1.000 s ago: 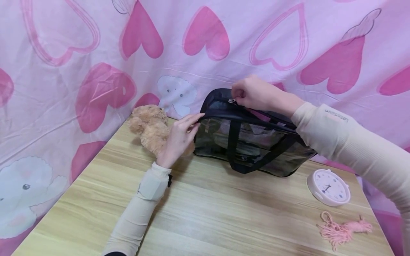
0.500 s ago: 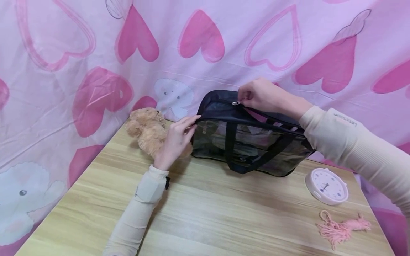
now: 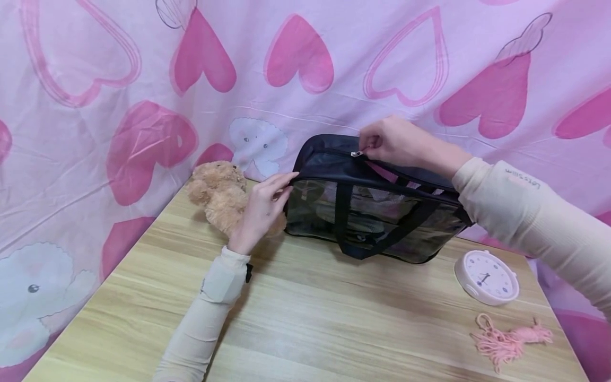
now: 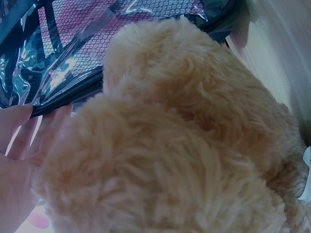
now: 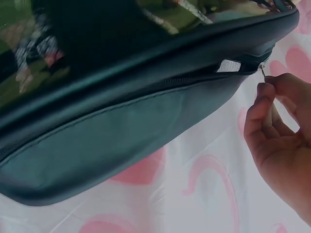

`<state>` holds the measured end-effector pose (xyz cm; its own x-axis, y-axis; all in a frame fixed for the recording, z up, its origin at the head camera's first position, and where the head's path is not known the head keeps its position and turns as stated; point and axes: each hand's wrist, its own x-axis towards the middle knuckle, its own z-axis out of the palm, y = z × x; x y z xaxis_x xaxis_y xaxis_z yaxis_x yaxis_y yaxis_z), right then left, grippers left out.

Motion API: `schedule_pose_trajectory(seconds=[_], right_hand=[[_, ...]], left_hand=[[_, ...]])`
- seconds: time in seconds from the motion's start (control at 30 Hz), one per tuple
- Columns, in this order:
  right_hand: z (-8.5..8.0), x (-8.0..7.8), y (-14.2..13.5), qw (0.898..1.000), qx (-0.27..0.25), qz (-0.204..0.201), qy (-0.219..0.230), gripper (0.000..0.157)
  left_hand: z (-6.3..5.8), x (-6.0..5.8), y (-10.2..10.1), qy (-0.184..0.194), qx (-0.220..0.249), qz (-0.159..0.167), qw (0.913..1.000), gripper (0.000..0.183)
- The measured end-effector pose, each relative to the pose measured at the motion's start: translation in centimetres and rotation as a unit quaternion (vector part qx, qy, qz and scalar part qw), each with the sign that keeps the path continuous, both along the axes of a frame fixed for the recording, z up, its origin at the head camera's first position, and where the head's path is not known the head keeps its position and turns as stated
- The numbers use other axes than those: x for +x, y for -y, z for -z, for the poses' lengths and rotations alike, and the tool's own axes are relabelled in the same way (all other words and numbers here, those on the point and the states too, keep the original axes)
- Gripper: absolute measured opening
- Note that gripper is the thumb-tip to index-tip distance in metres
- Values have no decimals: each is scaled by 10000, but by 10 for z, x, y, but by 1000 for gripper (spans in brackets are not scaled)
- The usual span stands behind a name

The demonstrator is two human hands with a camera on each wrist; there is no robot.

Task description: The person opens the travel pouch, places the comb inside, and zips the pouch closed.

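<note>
A black-trimmed clear plastic bag (image 3: 307, 212) with black strap handles stands at the back of the table. My right hand (image 3: 393, 140) pinches the metal zipper pull (image 5: 263, 69) on its dark top panel. To the right of the pull in the head view, the zip is parted and pink mesh shows. At the bag's left end my left hand (image 3: 260, 212) grips the piped edge, thumb on one side and fingers on the other in the left wrist view. Behind this hand lies a tan plush toy (image 3: 217, 193), which fills much of the left wrist view (image 4: 160, 160).
A round pale-pink clock (image 3: 491, 278) lies face up at the table's right side. In front of it is a bundle of pink cord (image 3: 515, 339). A pink heart-patterned curtain (image 3: 334, 32) hangs right behind the wooden table (image 3: 305, 318).
My right hand has drawn the zipper pull a little to the right along the bag's top. My left hand keeps its grip on the left edge. The head view has shifted slightly.
</note>
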<state>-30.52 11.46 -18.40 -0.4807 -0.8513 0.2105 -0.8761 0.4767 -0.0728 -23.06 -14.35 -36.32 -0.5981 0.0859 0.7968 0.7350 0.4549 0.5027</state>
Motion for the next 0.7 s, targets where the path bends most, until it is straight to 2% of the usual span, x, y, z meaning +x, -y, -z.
schedule_pose_trajectory(seconds=[0.5, 0.7], right_hand=[[-7, 5, -24, 9997, -2, -190, -142, 20], [-6, 10, -42, 9998, -46, -66, -188, 18]], left_hand=[[-1, 4, 2, -56, 52, -59, 10000, 33], [-2, 3, 0, -79, -80, -38, 9999, 32]])
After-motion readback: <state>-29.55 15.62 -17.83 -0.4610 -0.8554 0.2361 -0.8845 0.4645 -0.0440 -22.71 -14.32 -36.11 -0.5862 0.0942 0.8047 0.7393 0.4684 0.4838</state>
